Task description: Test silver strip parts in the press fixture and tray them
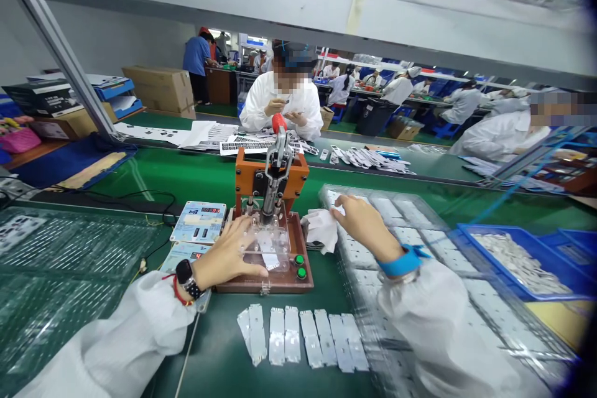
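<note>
My left hand (233, 249) lies with fingers stretched over the left side of a toggle-clamp test fixture (291, 283), against its clear plate (242, 256). Beneath that plate is a light metallic strip (267, 250). The clamp's red-tipped handle (278, 124) points upward. To the fixture's right, my right hand (361, 224) has its fingers bent together above the near-left side of a clear tray (342, 261); what they hold, if anything, I cannot make out. A crumpled white cloth (321, 230) is beside its fingertips. Several flat silvery strips (284, 336) lie in a row before the fixture.
Two display boxes (198, 222) stand left of the fixture, near black cables (161, 199). A green perforated tray (69, 273) is at far left. On the right, a blue bin (517, 261) holds many small pale parts. A co-worker (261, 99) sits opposite; a shelf beam (280, 6) crosses overhead.
</note>
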{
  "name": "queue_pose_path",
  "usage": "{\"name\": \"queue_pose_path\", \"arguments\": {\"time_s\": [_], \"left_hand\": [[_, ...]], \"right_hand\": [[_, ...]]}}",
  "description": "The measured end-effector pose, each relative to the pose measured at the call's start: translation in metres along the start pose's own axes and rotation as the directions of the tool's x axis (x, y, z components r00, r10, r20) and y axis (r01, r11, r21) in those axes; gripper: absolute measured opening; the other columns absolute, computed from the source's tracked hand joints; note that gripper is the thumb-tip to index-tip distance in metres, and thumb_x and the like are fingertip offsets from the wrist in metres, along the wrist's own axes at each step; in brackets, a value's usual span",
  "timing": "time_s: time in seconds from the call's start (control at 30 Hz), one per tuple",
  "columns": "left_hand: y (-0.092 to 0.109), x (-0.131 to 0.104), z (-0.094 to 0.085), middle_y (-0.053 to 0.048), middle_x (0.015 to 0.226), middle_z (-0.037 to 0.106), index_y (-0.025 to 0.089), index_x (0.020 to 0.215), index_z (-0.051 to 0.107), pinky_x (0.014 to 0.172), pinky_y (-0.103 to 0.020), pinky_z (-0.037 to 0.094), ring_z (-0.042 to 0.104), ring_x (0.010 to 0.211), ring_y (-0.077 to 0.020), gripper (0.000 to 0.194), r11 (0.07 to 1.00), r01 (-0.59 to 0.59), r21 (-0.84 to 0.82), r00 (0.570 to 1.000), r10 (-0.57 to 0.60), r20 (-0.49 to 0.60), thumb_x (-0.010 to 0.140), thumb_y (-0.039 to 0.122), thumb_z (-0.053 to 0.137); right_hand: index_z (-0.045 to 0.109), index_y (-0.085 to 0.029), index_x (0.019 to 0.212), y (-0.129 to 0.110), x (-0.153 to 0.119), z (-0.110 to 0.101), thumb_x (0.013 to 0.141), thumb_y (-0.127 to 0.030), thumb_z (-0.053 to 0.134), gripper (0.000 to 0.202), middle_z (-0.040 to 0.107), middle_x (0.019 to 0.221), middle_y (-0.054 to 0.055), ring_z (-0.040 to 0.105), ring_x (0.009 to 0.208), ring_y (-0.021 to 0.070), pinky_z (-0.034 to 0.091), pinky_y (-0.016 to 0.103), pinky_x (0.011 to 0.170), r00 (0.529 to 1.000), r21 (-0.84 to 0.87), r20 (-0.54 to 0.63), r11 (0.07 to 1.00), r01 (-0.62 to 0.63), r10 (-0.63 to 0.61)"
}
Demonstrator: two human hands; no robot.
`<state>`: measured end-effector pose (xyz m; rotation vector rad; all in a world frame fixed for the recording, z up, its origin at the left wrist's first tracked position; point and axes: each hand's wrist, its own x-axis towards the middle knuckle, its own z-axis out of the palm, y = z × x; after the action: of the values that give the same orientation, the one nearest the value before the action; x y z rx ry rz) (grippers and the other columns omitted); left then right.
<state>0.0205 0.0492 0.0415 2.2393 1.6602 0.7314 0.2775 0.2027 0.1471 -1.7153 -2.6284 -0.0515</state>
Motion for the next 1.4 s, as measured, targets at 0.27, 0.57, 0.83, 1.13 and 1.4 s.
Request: {"name": "queue_pose_path", "arguments": {"time_s": [0.27,0.57,0.83,1.13,1.4], "left_hand": [[0.003,-0.001,0.011,-0.015,0.142,0.044,0.022,0.137,0.046,0.109,-0.053,0.031,0.036,0.132,-0.0364,0.074,0.999,-0.019,-0.039,0.998,0.017,-0.055,0.074,0.048,0.075],[-0.004,-0.008,0.002,-0.015,0.149,0.035,0.02,0.141,0.041,0.113,-0.053,0.028,0.029,0.139,-0.0357,0.069,0.987,0.016,-0.159,1.0,-0.016,-0.001,0.08,0.04,0.068],[-0.023,-0.024,-0.029,-0.01,0.147,0.041,0.027,0.136,0.05,0.114,-0.051,0.025,0.032,0.138,-0.0304,0.047,0.979,-0.012,-0.204,0.991,0.039,0.125,0.091,0.035,0.059],[-0.009,-0.017,-0.035,-0.005,0.097,0.052,0.02,0.09,0.066,0.088,-0.039,0.042,0.051,0.098,-0.0263,0.033,0.949,0.071,-0.307,0.997,-0.074,0.003,0.081,0.051,0.068],[-0.014,-0.012,-0.027,0.002,0.072,0.053,0.02,0.082,0.051,0.063,-0.026,0.041,0.053,0.067,-0.0161,0.022,0.878,0.137,-0.459,0.97,-0.212,-0.116,0.088,0.041,0.054]], "right_hand": [[0.059,-0.02,0.108,-0.076,-0.077,0.046,0.09,-0.037,0.054,0.026,0.063,0.106,0.011,0.058,0.098,0.026,0.05,0.043,0.085,0.875,0.411,-0.094,0.782,0.468,-0.475],[0.054,-0.024,0.122,-0.099,-0.073,0.113,0.087,-0.029,0.05,0.036,0.061,0.117,0.011,0.055,0.11,0.0284,0.046,0.053,0.096,0.894,0.631,-0.337,0.635,0.447,-0.294],[0.056,-0.02,0.104,-0.078,-0.053,0.089,0.074,-0.04,0.066,0.038,0.064,0.087,0.005,0.063,0.079,0.0175,0.055,0.033,0.072,0.99,0.964,-0.129,0.23,0.137,-0.049],[0.062,-0.018,0.1,-0.08,-0.026,0.098,0.084,-0.035,0.054,0.025,0.068,0.095,0.007,0.061,0.084,0.019,0.052,0.037,0.079,0.953,0.838,-0.176,0.47,0.277,-0.248],[0.062,-0.019,0.097,-0.085,-0.029,0.096,0.091,-0.031,0.046,0.021,0.06,0.101,0.011,0.05,0.099,0.025,0.04,0.048,0.098,0.891,0.656,-0.299,0.605,0.451,-0.341]]}}
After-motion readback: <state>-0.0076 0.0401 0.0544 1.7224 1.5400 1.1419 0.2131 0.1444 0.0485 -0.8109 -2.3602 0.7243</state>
